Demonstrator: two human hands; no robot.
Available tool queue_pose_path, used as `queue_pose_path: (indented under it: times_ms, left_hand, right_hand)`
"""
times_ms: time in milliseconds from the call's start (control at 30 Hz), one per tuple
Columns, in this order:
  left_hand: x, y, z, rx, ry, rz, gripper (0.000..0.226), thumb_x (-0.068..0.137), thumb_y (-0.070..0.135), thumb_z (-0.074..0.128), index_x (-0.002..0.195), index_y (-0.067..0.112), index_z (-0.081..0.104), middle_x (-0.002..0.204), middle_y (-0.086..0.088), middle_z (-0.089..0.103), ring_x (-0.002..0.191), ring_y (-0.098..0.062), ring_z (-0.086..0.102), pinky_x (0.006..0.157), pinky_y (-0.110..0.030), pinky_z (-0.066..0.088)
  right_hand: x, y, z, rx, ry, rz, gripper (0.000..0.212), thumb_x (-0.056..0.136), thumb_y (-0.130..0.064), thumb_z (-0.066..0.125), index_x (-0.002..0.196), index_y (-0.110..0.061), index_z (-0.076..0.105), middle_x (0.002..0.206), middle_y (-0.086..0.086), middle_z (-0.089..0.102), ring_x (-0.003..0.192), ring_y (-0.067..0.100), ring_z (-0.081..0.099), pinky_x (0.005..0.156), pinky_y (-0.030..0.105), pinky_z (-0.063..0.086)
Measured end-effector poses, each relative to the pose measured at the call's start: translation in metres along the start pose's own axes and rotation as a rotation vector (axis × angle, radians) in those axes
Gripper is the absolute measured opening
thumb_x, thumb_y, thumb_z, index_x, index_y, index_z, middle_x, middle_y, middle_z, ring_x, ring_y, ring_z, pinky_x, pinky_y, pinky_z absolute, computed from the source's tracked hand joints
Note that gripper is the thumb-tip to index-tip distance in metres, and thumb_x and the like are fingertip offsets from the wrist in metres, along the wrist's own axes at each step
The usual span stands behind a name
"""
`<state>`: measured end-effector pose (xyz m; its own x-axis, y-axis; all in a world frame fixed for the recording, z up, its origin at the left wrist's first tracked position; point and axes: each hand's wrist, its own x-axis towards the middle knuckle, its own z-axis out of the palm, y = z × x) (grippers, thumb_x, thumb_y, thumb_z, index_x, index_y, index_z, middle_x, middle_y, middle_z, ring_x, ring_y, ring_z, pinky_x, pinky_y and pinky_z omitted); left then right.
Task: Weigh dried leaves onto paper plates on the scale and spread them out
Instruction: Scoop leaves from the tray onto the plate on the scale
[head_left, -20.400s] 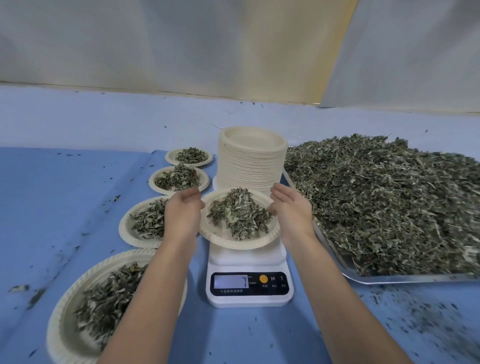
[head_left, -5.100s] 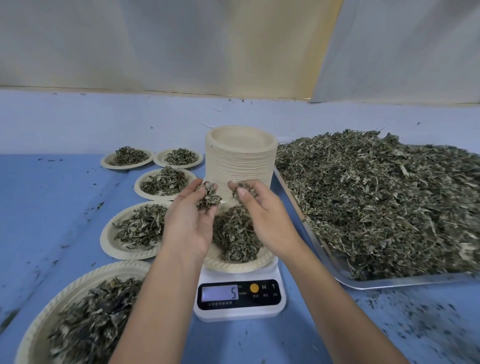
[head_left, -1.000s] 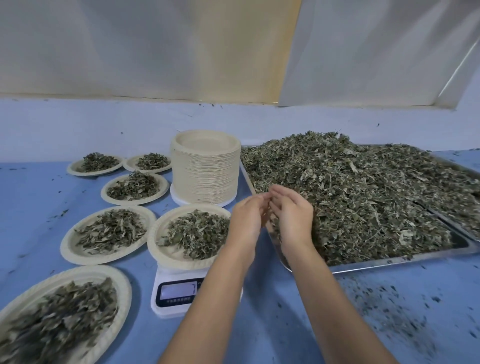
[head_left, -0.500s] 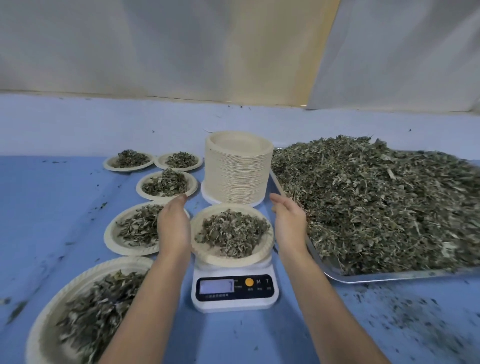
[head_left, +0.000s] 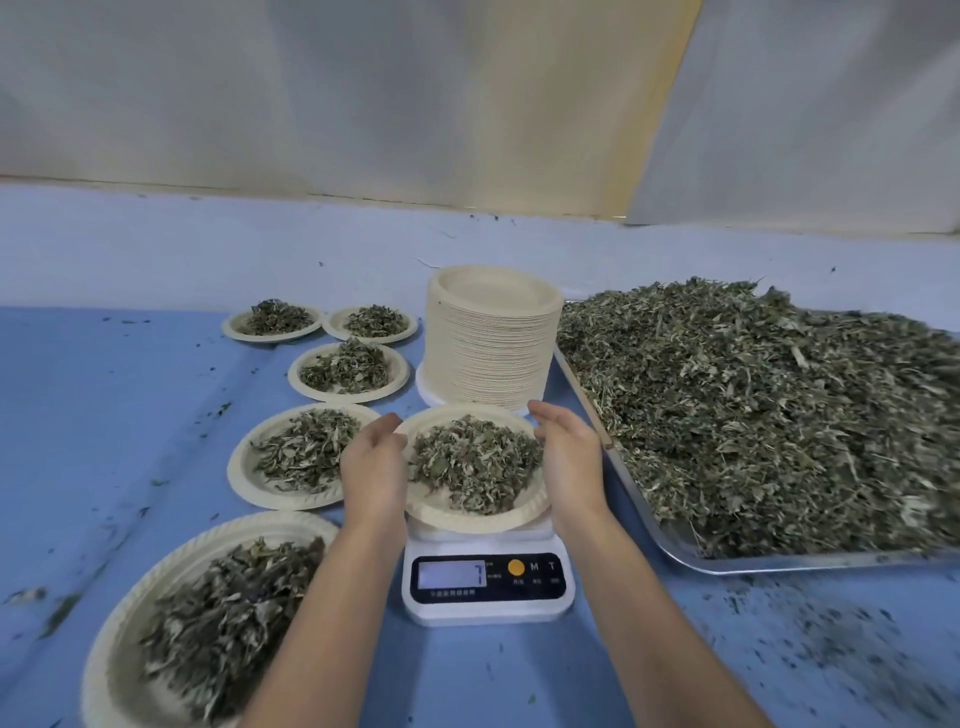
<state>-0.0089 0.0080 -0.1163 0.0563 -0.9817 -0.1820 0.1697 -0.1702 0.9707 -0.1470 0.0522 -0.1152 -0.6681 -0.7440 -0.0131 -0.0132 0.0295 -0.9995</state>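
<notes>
now the paper plate (head_left: 467, 524) sits on the kitchen scale (head_left: 488, 605), its dried leaves (head_left: 472, 462) heaped in the middle and the display (head_left: 451, 574) showing 7. my left hand (head_left: 374, 467) and right hand (head_left: 569, 462) flank it at opposite rims, fingers (head_left: 553, 421) held together, gently curved, pinching nothing; whether they touch the rim i cannot tell. the plate should be light and a bit floppy, the leaves brittle and loose, so i judge it best taken under both rims at once and kept level, else bits slide off. the plate stack (head_left: 491, 338) stands just behind, the metal tray (head_left: 779, 562) to my right.
</notes>
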Motion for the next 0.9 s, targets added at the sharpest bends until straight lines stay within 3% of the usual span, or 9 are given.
queue_pose_path:
  times_ms: [100, 200, 300, 400, 533, 667, 733, 800, 900]
  left_hand:
    - [0.002, 0.009, -0.007, -0.029, 0.011, 0.027, 0.04, 0.094, -0.002, 0.042, 0.129, 0.012, 0.056, 0.114, -0.001, 0.054, 0.095, -0.011, 0.05, 0.088, -0.029, 0.036]
    - [0.011, 0.022, -0.017, -0.098, 0.054, 0.01, 0.04, 0.093, -0.004, 0.042, 0.125, 0.014, 0.059, 0.122, -0.007, 0.057, 0.11, -0.02, 0.054, 0.099, -0.037, 0.043]
    - [0.027, 0.034, -0.031, -0.177, 0.13, -0.027, 0.038, 0.093, -0.001, 0.042, 0.119, 0.02, 0.061, 0.113, -0.009, 0.06, 0.1, -0.029, 0.061, 0.079, -0.045, 0.055]
    - [0.046, 0.046, -0.046, -0.234, 0.217, -0.002, 0.038, 0.093, -0.003, 0.043, 0.12, 0.015, 0.06, 0.115, -0.012, 0.059, 0.102, -0.029, 0.06, 0.088, -0.046, 0.052]
    - [0.067, 0.058, -0.066, -0.273, 0.298, -0.018, 0.037, 0.091, -0.003, 0.048, 0.126, 0.007, 0.056, 0.115, -0.013, 0.059, 0.111, -0.03, 0.057, 0.098, -0.047, 0.047]
    - [0.078, 0.069, -0.087, -0.24, 0.315, -0.061, 0.006, 0.089, 0.006, 0.057, 0.09, 0.002, 0.062, 0.075, -0.011, 0.054, 0.067, -0.022, 0.053, 0.06, -0.031, 0.044]
    - [0.084, 0.072, -0.095, -0.217, 0.325, -0.072, 0.019, 0.089, 0.006, 0.058, 0.07, 0.007, 0.055, 0.065, -0.007, 0.047, 0.056, -0.016, 0.045, 0.052, -0.028, 0.042]
    - [0.09, 0.071, -0.105, -0.226, 0.317, -0.1, 0.022, 0.089, 0.006, 0.06, 0.068, 0.009, 0.053, 0.068, -0.007, 0.05, 0.06, -0.015, 0.048, 0.052, -0.025, 0.045]
    - [0.103, 0.072, -0.12, -0.272, 0.313, -0.164, 0.015, 0.088, 0.004, 0.062, 0.075, 0.002, 0.055, 0.073, -0.011, 0.055, 0.062, -0.018, 0.054, 0.055, -0.027, 0.048]
  right_hand:
    - [0.0, -0.008, 0.007, 0.03, -0.009, -0.015, 0.035, 0.094, -0.006, 0.041, 0.115, -0.021, 0.064, 0.095, -0.013, 0.064, 0.086, 0.006, 0.061, 0.073, 0.025, 0.05]
    - [0.001, -0.018, 0.017, 0.103, -0.039, -0.015, 0.034, 0.093, -0.004, 0.045, 0.121, -0.013, 0.061, 0.118, 0.001, 0.063, 0.103, 0.015, 0.059, 0.09, 0.028, 0.046]
    - [-0.001, -0.028, 0.03, 0.164, -0.127, 0.043, 0.032, 0.093, -0.003, 0.048, 0.124, -0.002, 0.056, 0.113, 0.009, 0.063, 0.105, 0.022, 0.06, 0.096, 0.036, 0.049]
    - [-0.006, -0.04, 0.044, 0.212, -0.322, 0.153, 0.014, 0.091, 0.004, 0.048, 0.094, 0.003, 0.061, 0.088, 0.013, 0.064, 0.078, 0.022, 0.064, 0.069, 0.027, 0.058]
    - [-0.008, -0.049, 0.074, 0.201, -0.395, 0.217, 0.019, 0.09, 0.011, 0.047, 0.086, 0.0, 0.061, 0.093, 0.02, 0.065, 0.075, 0.025, 0.065, 0.057, 0.026, 0.058]
    - [-0.003, -0.052, 0.115, 0.187, -0.328, 0.264, 0.022, 0.088, 0.013, 0.049, 0.108, 0.009, 0.058, 0.112, 0.025, 0.063, 0.081, 0.026, 0.063, 0.052, 0.025, 0.056]
    - [0.0, -0.055, 0.135, 0.184, -0.32, 0.271, 0.025, 0.087, 0.014, 0.048, 0.11, 0.01, 0.058, 0.106, 0.023, 0.065, 0.074, 0.023, 0.062, 0.047, 0.023, 0.055]
    - [0.004, -0.056, 0.154, 0.157, -0.306, 0.272, 0.023, 0.088, 0.013, 0.048, 0.107, 0.004, 0.058, 0.099, 0.019, 0.064, 0.081, 0.026, 0.065, 0.05, 0.025, 0.057]
    - [0.011, -0.055, 0.177, 0.044, -0.292, 0.239, 0.014, 0.09, 0.007, 0.048, 0.087, -0.003, 0.057, 0.1, 0.02, 0.065, 0.094, 0.034, 0.066, 0.075, 0.042, 0.059]
